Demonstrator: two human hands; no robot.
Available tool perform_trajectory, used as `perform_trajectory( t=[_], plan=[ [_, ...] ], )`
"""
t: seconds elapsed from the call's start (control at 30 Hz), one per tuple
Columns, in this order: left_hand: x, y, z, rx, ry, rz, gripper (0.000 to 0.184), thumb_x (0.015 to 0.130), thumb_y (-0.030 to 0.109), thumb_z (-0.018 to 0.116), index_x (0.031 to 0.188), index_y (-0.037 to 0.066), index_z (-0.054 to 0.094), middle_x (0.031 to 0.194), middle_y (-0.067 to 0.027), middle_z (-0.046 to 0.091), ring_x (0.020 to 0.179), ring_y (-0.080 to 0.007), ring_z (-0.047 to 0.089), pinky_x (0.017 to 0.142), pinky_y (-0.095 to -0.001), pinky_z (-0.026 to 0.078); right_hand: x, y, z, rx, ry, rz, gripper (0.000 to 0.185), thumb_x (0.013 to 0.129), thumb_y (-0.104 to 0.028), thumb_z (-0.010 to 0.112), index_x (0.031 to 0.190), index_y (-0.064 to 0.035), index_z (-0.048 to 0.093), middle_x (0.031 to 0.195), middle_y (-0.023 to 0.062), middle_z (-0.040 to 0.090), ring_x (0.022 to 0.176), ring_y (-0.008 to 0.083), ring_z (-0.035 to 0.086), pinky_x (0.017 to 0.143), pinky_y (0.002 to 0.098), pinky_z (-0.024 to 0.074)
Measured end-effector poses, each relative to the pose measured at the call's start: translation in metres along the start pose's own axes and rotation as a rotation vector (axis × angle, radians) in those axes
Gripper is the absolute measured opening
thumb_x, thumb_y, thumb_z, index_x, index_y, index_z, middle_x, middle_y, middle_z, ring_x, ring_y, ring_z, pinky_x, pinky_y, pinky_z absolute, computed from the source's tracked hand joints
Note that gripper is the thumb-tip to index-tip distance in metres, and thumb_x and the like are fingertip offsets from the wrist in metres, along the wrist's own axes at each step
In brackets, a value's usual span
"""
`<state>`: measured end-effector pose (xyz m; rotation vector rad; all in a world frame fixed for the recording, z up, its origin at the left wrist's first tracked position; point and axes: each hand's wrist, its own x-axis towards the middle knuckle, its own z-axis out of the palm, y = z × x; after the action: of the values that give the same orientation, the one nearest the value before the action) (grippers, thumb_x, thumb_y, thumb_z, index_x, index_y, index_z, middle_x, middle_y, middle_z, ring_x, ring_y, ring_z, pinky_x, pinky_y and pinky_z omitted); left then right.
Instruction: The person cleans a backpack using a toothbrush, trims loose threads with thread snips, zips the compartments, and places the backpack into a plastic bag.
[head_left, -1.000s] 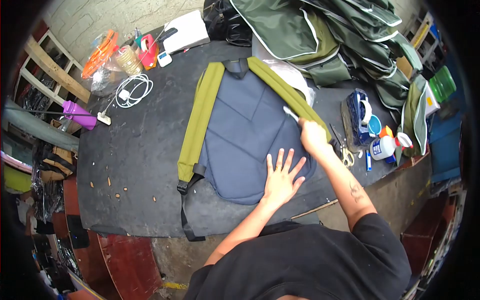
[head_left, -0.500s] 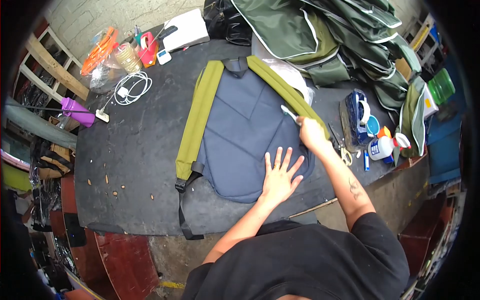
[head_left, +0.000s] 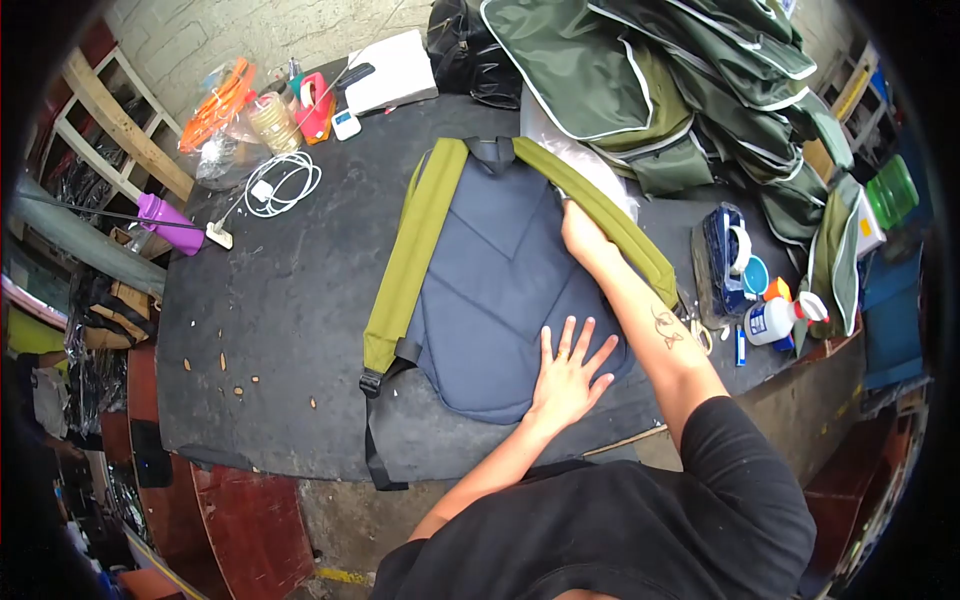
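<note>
- Pale brick wall (head_left: 200,45) behind; in front of it a black-topped table (head_left: 270,330), with a few small brown scraps on its left part;
- the grey-blue backpack (head_left: 490,280) lies flat at the middle of the table, strap side up; its two olive shoulder straps run down either side from the black top handle (head_left: 490,155), and a black webbing tail (head_left: 374,445) reaches over the near edge;
- the left hand (head_left: 572,375) presses palm down on the lower right of the back panel, fingers spread apart, gripping nothing;
- the right hand (head_left: 585,235) is at the panel's upper right, just beside the right strap, its fingers curled together around a white tool (head_left: 563,194); only a sliver of that shows, the rest hidden by the fist;
- right of the backpack are yellow-handled scissors (head_left: 702,338) and a spray bottle (head_left: 770,320); dark green bags (head_left: 690,110) are heaped beyond;
- to the far left, a coiled white cable (head_left: 295,190) lies near a purple bottle (head_left: 172,225)
</note>
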<state>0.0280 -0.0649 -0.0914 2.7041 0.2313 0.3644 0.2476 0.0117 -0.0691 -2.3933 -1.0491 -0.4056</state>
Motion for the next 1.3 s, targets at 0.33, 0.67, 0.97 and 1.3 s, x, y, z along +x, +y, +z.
perform_trajectory(
  t=[0.33,0.67,0.97,1.3],
  plan=[
    [0.002,-0.004,0.0,-0.031,0.005,-0.001,0.054,0.092,0.044,0.046,0.142,0.026,0.037,0.151,-0.0155,0.021,0.141,-0.0393,0.012,0.108,-0.0649,0.007,0.026,-0.022,-0.001,-0.149,-0.512,-0.005,0.027,0.088,-0.01,0.04,0.095,0.0017,0.063,0.093,0.0262,0.064,0.09,0.0412,0.063,0.085,0.0494,0.0484],
    [-0.002,0.0,0.003,-0.034,0.014,0.008,0.056,0.092,0.043,0.048,0.143,0.026,0.035,0.151,-0.016,0.021,0.14,-0.0397,0.013,0.107,-0.0652,0.007,0.03,0.004,0.011,-0.094,-0.326,0.108,0.022,0.085,-0.009,0.046,0.091,0.0014,0.064,0.089,0.0243,0.066,0.082,0.0354,0.067,0.074,0.0467,0.0532],
    [-0.01,0.008,-0.006,0.002,0.018,0.01,0.058,0.091,0.041,0.05,0.144,0.024,0.033,0.15,-0.019,0.022,0.14,-0.0391,0.017,0.109,-0.0628,0.009,0.031,-0.002,-0.094,0.289,-0.534,0.2,0.041,0.079,0.001,0.041,0.115,-0.0063,0.06,0.07,0.0078,0.059,0.051,0.0156,0.056,0.043,0.0302,0.0452],
    [0.002,-0.133,-0.101,0.253,0.356,-0.312,0.039,0.081,0.019,0.06,0.119,0.013,0.057,0.12,-0.0145,0.054,0.121,-0.032,0.045,0.093,-0.0532,0.036,-0.131,-0.003,-0.036,0.605,-0.192,0.02,0.039,0.088,0.003,0.044,0.126,-0.0037,0.048,0.104,0.018,0.062,0.075,0.0232,0.064,0.069,0.0323,0.0506]
  ],
)
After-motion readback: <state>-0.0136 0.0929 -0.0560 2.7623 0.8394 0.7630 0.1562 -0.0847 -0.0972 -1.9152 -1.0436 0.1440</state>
